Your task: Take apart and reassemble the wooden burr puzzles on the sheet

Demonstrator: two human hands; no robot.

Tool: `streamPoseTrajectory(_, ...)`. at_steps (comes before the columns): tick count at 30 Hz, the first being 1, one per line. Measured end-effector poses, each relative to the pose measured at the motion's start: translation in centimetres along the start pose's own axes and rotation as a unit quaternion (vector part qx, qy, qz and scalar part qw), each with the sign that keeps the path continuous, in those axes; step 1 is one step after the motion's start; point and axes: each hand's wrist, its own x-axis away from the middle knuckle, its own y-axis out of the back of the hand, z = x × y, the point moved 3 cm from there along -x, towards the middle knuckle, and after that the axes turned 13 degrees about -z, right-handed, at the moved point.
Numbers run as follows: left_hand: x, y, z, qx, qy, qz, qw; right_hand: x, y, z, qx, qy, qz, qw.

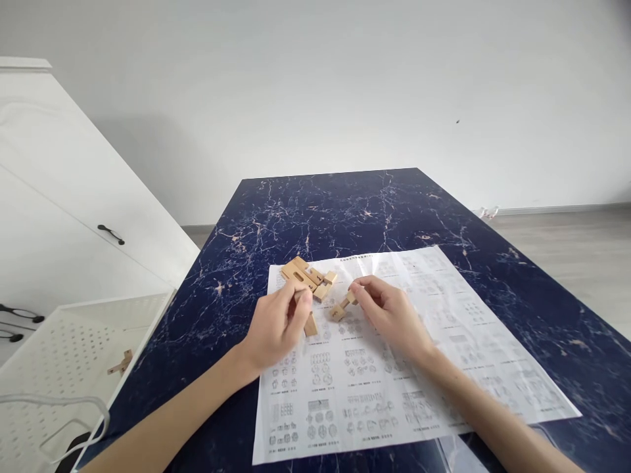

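Observation:
My left hand (pixel 280 322) is closed round a wooden puzzle piece (pixel 311 326), whose lower end shows below the fingers. Between the thumb and fingers of my right hand (pixel 389 312) is a notched wooden puzzle piece (pixel 338 312) with a dark mark on its near end. Just beyond both hands, several light wooden pieces (pixel 298 269) lie together, some marked with numbers and one with a slot. Under everything is a creased white instruction sheet (pixel 296 447) printed with rows of small diagrams. My fingers hide part of each held piece.
The sheet lies on a dark blue marble-patterned table (pixel 335 203). At the left stand a white cabinet (pixel 59 184) and a perforated white surface (pixel 64 341) bearing a small wooden assembly (pixel 121 363) and a white cable (pixel 73 399). A pale wall (pixel 345 85) rises behind.

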Motion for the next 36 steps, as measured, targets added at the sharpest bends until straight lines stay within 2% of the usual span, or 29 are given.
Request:
streamPoseTrajectory(5,-1.8,0.5,2.8,-0.096,0.022,0.011,0.995,0.3,-0.4,0.3,0.037,0.028,0.037,0.998)
streamPoseTrajectory(7,-2.3,0.5,3.7,-0.130,0.041,0.034,0.990,0.4,-0.3,0.2,0.041,0.029,0.046,0.998)
streamPoseTrajectory(13,-2.6,0.8,4.8,-0.226,0.090,0.075,0.967,0.2,-0.4,0.3,0.062,0.044,0.047,0.996)
streamPoseTrajectory(26,-2.4,1.1,5.5,-0.283,0.157,0.074,0.943,0.0,-0.8,-0.1,0.085,0.066,0.072,0.992)
streamPoseTrajectory(36,-1.9,1.0,5.8,-0.258,0.132,0.043,0.956,0.2,-1.0,-0.2,0.078,0.091,0.045,0.992)
